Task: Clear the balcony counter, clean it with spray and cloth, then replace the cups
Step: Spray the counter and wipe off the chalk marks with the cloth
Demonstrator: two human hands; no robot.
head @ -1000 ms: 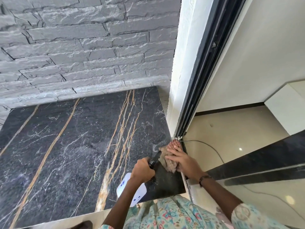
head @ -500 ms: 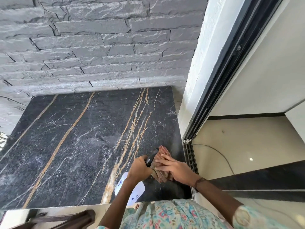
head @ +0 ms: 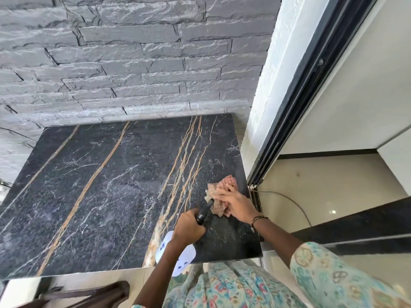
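tabletop (head: 100,196) bare, no cups visible: clearing looks done. right hand (head: 235,202) presses cloth (head: 222,188) flat at 4 o'clock; left hand (head: 189,225) grip holds spray bottle (head: 178,256). wiping underway, cups left.

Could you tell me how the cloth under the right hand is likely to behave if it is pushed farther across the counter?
The cloth looks soft and crumpled, so it would probably bunch and fold rather than slide as one piece. The right hand lies flat on it, which should keep it moving with the palm. The dark counter looks smooth and polished, so it likely glides easily.
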